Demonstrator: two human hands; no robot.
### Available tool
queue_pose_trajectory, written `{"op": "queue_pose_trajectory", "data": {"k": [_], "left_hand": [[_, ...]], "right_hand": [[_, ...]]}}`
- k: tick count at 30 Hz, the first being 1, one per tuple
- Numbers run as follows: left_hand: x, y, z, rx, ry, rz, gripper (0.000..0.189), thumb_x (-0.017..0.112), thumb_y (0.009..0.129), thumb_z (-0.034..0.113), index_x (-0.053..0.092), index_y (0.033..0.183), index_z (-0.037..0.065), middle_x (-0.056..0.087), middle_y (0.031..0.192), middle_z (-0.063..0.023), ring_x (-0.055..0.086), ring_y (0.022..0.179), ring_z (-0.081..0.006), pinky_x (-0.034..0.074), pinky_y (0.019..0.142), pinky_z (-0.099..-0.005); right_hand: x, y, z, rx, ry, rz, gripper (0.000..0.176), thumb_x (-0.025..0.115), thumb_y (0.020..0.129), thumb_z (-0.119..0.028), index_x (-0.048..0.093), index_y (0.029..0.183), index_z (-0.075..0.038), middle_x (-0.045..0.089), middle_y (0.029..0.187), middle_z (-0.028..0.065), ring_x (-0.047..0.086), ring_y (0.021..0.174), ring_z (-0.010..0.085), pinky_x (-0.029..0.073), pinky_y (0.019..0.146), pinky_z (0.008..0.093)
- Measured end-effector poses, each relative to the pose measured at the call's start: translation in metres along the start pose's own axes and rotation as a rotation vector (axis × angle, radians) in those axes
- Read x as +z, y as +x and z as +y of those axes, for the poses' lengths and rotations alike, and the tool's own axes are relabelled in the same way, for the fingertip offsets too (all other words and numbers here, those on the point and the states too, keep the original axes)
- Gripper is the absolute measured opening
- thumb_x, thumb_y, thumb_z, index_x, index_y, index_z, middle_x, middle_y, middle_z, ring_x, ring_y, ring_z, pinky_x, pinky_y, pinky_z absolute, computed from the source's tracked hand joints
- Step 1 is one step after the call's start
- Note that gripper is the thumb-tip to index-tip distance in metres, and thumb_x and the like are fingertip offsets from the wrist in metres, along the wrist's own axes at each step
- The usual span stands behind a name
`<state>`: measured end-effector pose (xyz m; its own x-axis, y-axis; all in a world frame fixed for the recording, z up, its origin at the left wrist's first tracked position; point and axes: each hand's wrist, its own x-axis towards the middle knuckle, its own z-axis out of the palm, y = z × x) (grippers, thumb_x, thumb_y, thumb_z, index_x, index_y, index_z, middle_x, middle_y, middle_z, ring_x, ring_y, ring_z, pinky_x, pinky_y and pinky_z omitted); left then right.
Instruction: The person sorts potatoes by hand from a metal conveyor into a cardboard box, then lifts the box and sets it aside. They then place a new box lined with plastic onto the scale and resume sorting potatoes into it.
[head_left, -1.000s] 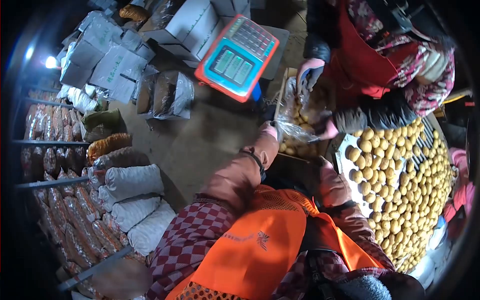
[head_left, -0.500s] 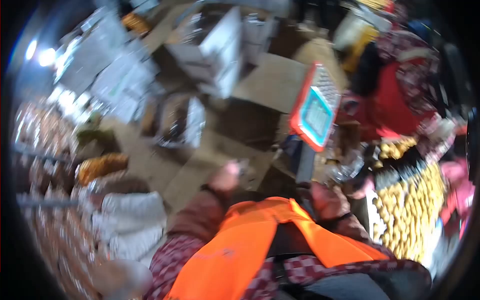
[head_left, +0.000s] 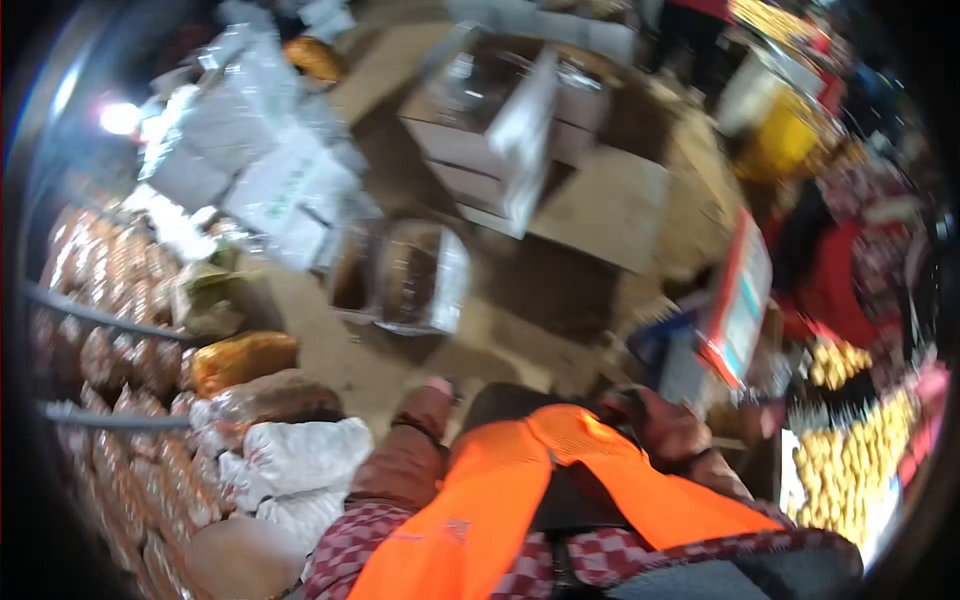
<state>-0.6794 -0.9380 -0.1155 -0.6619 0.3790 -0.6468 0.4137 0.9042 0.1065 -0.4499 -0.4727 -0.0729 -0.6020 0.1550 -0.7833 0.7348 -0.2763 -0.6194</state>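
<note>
My left hand (head_left: 432,398) hangs low in front of my body, above the brown floor. Its fingers are smeared and partly cut off from sight by the sleeve. My right hand (head_left: 672,425) is at my right side, close to the post of a scale with a red-framed display (head_left: 738,305). The fingers of that hand are hidden, so whether it touches anything cannot be made out. Beyond my left hand stands a small open carton (head_left: 425,275) with clear plastic lining and brown contents.
A larger open carton (head_left: 475,150) stands further off. At left are a rack of bagged goods (head_left: 110,260), white sacks (head_left: 305,450) and plastic-wrapped white packages (head_left: 275,185). A person in red (head_left: 840,285) is at right, behind a tray of yellowish pieces (head_left: 850,455).
The view has turned left, so the cartons and scale sit further right. The scale's display now shows nearly edge-on. My left hand has drawn back towards my body.
</note>
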Motion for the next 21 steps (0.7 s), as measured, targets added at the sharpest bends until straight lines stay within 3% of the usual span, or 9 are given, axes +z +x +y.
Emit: {"op": "queue_pose_trajectory", "data": {"k": [5,11,13,16,18,19,20,21], "left_hand": [[0.010,0.028,-0.039,-0.216,-0.470,-0.105,0.027,0.056,0.093,0.027,0.070,0.108,0.009,0.069,0.107,-0.0186,0.067,0.100,-0.0340,0.053,0.082,-0.0459],[0.003,0.071,-0.147,-0.351,-0.629,-0.103,0.031,0.054,0.094,0.029,0.069,0.115,0.013,0.068,0.113,-0.0183,0.065,0.108,-0.0339,0.052,0.090,-0.0445],[0.002,0.084,-0.194,-0.409,-0.627,-0.098,0.032,0.053,0.094,0.030,0.069,0.117,0.014,0.068,0.115,-0.0182,0.064,0.110,-0.0339,0.051,0.092,-0.0440],[-0.012,0.109,-0.257,-0.605,-0.619,-0.135,0.034,0.052,0.095,0.031,0.068,0.120,0.015,0.067,0.119,-0.0181,0.063,0.114,-0.0339,0.050,0.096,-0.0434],[-0.015,0.110,-0.285,-0.716,-0.596,-0.165,0.035,0.051,0.095,0.032,0.068,0.122,0.016,0.066,0.121,-0.0180,0.062,0.116,-0.0339,0.049,0.099,-0.0429],[-0.002,0.098,-0.298,-0.653,-0.534,-0.104,0.037,0.056,0.093,0.037,0.069,0.119,0.014,0.069,0.112,-0.0179,0.066,0.108,-0.0332,0.051,0.091,-0.0413],[0.010,0.085,-0.311,-0.593,-0.465,-0.043,0.041,0.060,0.091,0.042,0.070,0.116,0.012,0.072,0.103,-0.0179,0.069,0.099,-0.0326,0.054,0.083,-0.0396],[0.021,0.070,-0.316,-0.613,-0.623,-0.042,0.041,0.060,0.091,0.041,0.070,0.116,0.009,0.071,0.107,-0.0192,0.068,0.103,-0.0335,0.053,0.085,-0.0410]], "right_hand": [[0.041,0.014,-0.040,0.117,0.056,0.021,0.032,0.070,0.087,-0.014,0.066,0.117,-0.005,0.065,0.117,0.0146,0.064,0.103,0.0265,0.054,0.085,0.0353],[0.156,0.048,-0.111,0.186,0.146,-0.037,0.031,0.071,0.087,-0.014,0.067,0.116,-0.005,0.065,0.116,0.0145,0.065,0.102,0.0263,0.054,0.084,0.0355],[0.208,0.074,-0.137,0.122,0.112,-0.098,0.031,0.071,0.087,-0.014,0.067,0.116,-0.005,0.065,0.116,0.0145,0.065,0.102,0.0262,0.055,0.083,0.0355],[0.254,0.138,-0.133,-0.290,-0.270,-0.175,0.024,0.071,0.090,-0.021,0.067,0.108,-0.005,0.068,0.099,0.0095,0.066,0.085,0.0198,0.055,0.073,0.0350],[0.306,0.182,-0.146,-0.151,-0.011,-0.234,0.023,0.068,0.091,-0.016,0.064,0.109,-0.002,0.068,0.086,0.0085,0.064,0.074,0.0163,0.051,0.062,0.0313],[0.337,0.195,-0.161,0.034,0.124,-0.141,0.024,0.067,0.093,-0.018,0.065,0.111,-0.002,0.069,0.088,0.0079,0.067,0.074,0.0192,0.053,0.060,0.0325],[0.352,0.237,-0.147,-0.015,-0.042,-0.116,0.026,0.067,0.093,-0.022,0.066,0.112,-0.004,0.069,0.087,0.0075,0.067,0.071,0.0194,0.053,0.058,0.0332],[0.365,0.284,-0.122,-0.064,-0.205,-0.099,0.028,0.067,0.093,-0.025,0.067,0.112,-0.005,0.070,0.087,0.0071,0.067,0.068,0.0197,0.054,0.056,0.0339]]}}
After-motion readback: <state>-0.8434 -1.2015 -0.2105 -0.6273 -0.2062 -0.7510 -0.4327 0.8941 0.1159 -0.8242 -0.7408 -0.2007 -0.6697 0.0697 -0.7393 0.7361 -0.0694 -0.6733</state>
